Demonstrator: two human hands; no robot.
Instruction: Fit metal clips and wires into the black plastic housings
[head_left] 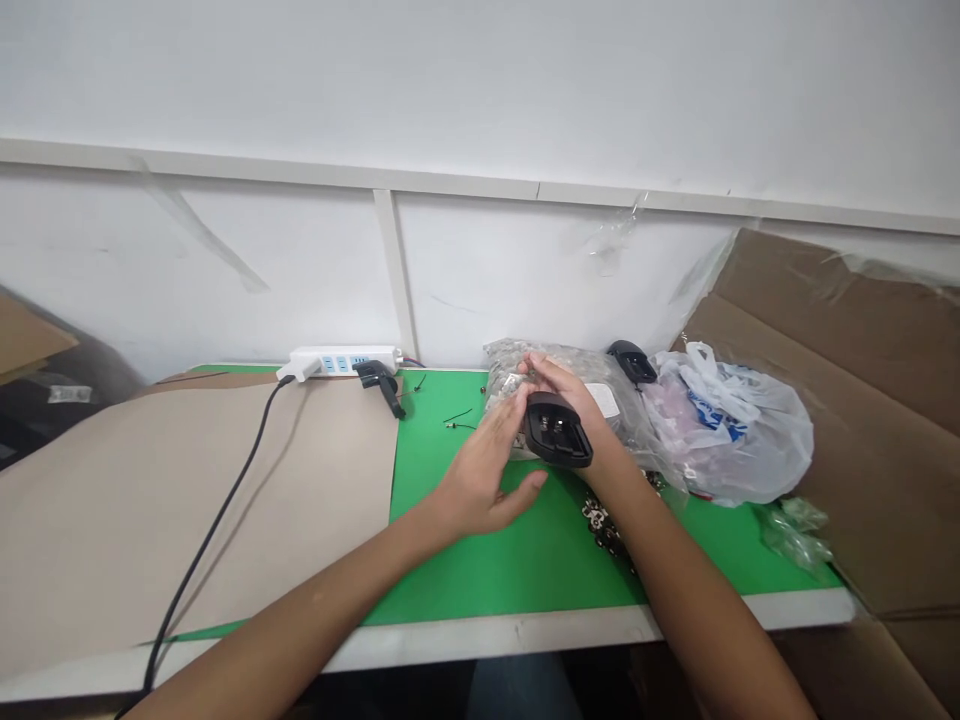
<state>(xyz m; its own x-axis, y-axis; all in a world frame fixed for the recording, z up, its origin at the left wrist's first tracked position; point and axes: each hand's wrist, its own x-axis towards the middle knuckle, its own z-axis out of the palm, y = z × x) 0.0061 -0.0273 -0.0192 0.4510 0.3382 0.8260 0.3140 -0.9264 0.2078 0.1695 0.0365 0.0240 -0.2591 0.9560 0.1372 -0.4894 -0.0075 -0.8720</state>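
Above the green table top, my right hand [564, 385] holds a black plastic housing [556, 430], rounded in outline with a recess facing me. Its fingers reach behind the piece towards the left. My left hand [484, 465] lies along the left side of the housing with its fingers stretched out and its thumb apart. The fingertips of both hands come close together at the top. Behind them lies a clear plastic bag [634, 408] full of small parts. A similar black housing [631, 362] rests at the far end of that bag.
A white power strip [345, 360] with a black plug and cord [225, 510] sits at the back left, beside brown paper [300, 470]. Small metal parts [600, 525] lie near my right forearm. A tied white plastic bag [765, 450] and cardboard [840, 400] stand at the right.
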